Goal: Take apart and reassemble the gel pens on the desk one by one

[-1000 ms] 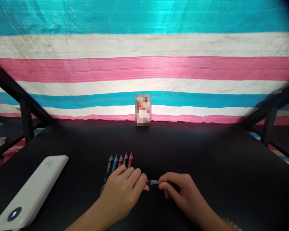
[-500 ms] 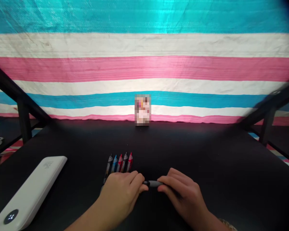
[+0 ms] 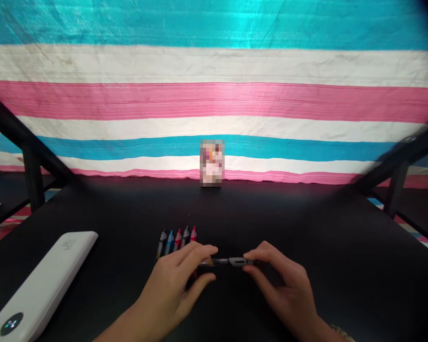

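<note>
My right hand (image 3: 280, 278) pinches the clip end of a pen (image 3: 221, 261) between thumb and fingertips. The pen lies roughly level, its grey clip section to the right and its dark, see-through barrel running left. Around the barrel's left end is my left hand (image 3: 180, 275), its thumb and forefinger spread apart with a gap between them; the pen's far tip is hidden by the fingers. Just beyond the left hand, several pens (image 3: 169, 242) with black, blue and red tops lie side by side, their lower parts covered by that hand.
A white power bank (image 3: 50, 280) with a round dark display lies at the left of the black table (image 3: 292, 213). A small blurred card or box (image 3: 211, 164) stands at the back edge, before a striped sheet (image 3: 306, 104). Black frame bars (image 3: 395, 156) flank both sides.
My left thumb and forefinger have parted from their pinch on the pen. My right hand has shifted slightly right and up with the pen, and more of the barrel and clip shows.
</note>
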Motion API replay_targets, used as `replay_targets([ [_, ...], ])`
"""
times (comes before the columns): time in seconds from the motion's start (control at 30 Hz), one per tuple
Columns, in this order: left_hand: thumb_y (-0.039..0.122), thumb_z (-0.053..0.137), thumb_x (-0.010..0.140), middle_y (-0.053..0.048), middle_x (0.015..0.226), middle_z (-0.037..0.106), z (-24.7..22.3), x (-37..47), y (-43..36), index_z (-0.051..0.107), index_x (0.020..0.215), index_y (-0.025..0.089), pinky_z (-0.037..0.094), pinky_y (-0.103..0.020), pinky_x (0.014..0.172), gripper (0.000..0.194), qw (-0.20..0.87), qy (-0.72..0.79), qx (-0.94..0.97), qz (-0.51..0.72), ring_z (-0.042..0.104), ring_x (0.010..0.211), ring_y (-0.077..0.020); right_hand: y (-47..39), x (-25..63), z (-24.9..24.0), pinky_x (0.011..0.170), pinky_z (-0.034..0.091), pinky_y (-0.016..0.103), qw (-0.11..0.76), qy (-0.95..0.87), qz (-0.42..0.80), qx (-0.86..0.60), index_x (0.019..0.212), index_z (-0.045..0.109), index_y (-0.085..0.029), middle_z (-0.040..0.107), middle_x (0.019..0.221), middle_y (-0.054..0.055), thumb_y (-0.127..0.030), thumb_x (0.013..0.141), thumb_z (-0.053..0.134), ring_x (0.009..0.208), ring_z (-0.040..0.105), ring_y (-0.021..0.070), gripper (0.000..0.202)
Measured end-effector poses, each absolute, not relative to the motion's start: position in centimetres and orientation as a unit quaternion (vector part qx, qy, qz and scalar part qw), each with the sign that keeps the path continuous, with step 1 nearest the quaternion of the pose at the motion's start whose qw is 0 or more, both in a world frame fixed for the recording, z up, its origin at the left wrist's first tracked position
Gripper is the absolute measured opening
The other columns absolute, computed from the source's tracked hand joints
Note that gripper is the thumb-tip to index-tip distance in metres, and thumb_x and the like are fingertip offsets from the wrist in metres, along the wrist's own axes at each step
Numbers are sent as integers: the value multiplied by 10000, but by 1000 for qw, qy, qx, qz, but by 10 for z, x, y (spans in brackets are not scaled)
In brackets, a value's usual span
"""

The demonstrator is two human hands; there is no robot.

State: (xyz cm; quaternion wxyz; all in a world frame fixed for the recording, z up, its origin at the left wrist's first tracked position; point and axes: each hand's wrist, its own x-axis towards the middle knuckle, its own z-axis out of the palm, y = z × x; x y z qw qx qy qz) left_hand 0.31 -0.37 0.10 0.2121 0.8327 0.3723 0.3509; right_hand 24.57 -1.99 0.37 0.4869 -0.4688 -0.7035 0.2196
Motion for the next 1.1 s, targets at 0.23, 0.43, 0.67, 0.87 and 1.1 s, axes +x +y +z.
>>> replay_targets([
  [0.23,149,693,887,48,736,739,6,2,1,746,988,265,548,-170,627,162,293,432,721,456,676,592,-108,-15,250,9,518,447,238,398,-612,431,-530,798,715,-205,655,636,6,-451,981,577,560,580,147,337],
  [0.43,189,703,844,61,554,656,12,7,-3,789,900,229,490,-146,472,110,328,481,683,441,603,455,-96,-13,251,10,526,396,237,385,-561,492,-544,758,662,-190,629,640,2,-508,958,593,556,505,127,382],
  [0.67,253,715,862,26,634,729,11,5,-2,800,904,223,475,-167,479,100,313,503,685,424,603,487,-107,-12,252,9,584,423,241,382,-568,490,-540,776,651,-197,582,734,-7,-414,887,698,653,523,139,249],
  [0.87,304,701,883,9,661,760,4,4,-6,788,927,222,432,-181,444,127,362,512,657,419,577,459,-108,-12,252,10,514,367,249,354,-548,562,-508,758,619,-179,601,668,15,-577,984,499,550,479,123,473],
  [1.1,392,727,875,-2,702,767,-3,6,-5,777,948,231,464,-196,471,184,420,532,595,432,612,486,-123,-10,253,13,533,358,246,371,-537,558,-512,832,612,-180,586,731,3,-566,936,596,589,453,122,400],
])
